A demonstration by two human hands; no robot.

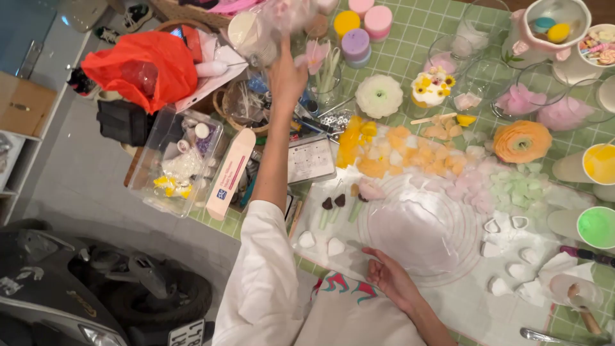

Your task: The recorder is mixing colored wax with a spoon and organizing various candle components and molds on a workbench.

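Note:
My left hand [286, 75] reaches far across the table in a white sleeve. It is closed on a blurred clear plastic bag [266, 29] with pale pink pieces, held above a cluttered basket [238, 106]. My right hand [389, 277] rests flat with fingers apart on a white sheet [448, 301], at the near edge of a clear round disc [419, 227]. It holds nothing. Small white heart shapes [318, 242] lie just left of it. Orange petals [397, 150], pink petals [471, 186] and green petals [522, 189] are spread beyond the disc.
A green checked cloth [410, 48] covers the table. On it are an orange flower [522, 141], a white flower [379, 96], coloured round jars [359, 29], and yellow [601, 163] and green cups [596, 226]. An orange bag [144, 67] and clear box [176, 160] sit left. A scooter [83, 288] stands below.

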